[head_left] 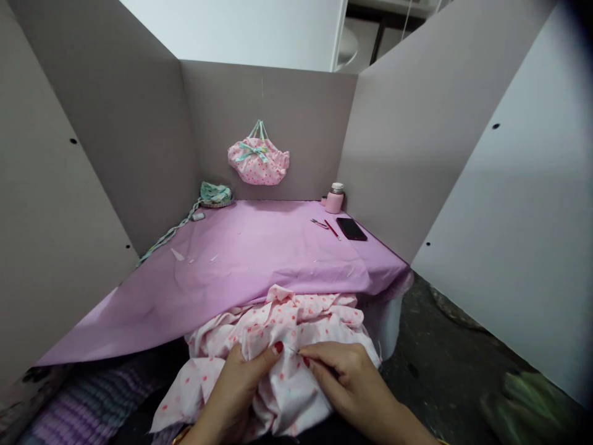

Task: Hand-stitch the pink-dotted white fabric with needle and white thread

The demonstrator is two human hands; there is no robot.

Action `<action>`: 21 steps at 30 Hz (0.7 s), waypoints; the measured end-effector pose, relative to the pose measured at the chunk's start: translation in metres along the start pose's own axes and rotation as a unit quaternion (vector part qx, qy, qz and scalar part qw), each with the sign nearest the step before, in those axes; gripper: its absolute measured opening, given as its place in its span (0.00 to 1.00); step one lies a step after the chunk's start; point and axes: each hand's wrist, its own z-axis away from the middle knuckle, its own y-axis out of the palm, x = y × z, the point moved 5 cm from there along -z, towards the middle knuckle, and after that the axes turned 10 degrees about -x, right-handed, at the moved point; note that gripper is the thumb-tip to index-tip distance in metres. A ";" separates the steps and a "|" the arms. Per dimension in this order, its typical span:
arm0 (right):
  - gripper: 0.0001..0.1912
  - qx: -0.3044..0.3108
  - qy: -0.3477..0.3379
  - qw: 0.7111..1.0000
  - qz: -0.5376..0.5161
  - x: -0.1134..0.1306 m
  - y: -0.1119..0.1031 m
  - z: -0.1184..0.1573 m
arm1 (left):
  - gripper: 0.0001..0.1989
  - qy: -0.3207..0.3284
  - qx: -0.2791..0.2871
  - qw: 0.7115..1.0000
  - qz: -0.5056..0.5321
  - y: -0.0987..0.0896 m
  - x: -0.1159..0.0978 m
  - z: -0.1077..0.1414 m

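The cloth [288,395] lies at 6 o'clock of the table [264,235]. The left hand [245,376] pinches it, thumb on top, other fingers hidden beneath. At that thumb's 3 o'clock, the right hand [348,374] grips what seems a needle [295,351], aimed near 10 o'clock; its tip is hard to make out.

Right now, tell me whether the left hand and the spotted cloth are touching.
Touching. The head view shows the left hand gripping the spotted cloth, its thumb lying over the fabric with no gap.
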 end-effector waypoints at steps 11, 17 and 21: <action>0.19 0.033 0.069 0.997 -0.008 -0.010 0.002 -0.001 | 0.17 0.064 0.020 0.997 -0.039 0.007 -0.007 0.001; 0.33 0.090 0.137 0.981 -0.105 -0.018 0.005 0.000 | 0.16 0.084 0.094 0.987 -0.096 0.011 -0.012 0.002; 0.11 0.104 0.116 0.981 -0.119 -0.016 0.007 -0.001 | 0.12 0.104 0.107 0.977 -0.152 0.008 -0.012 0.000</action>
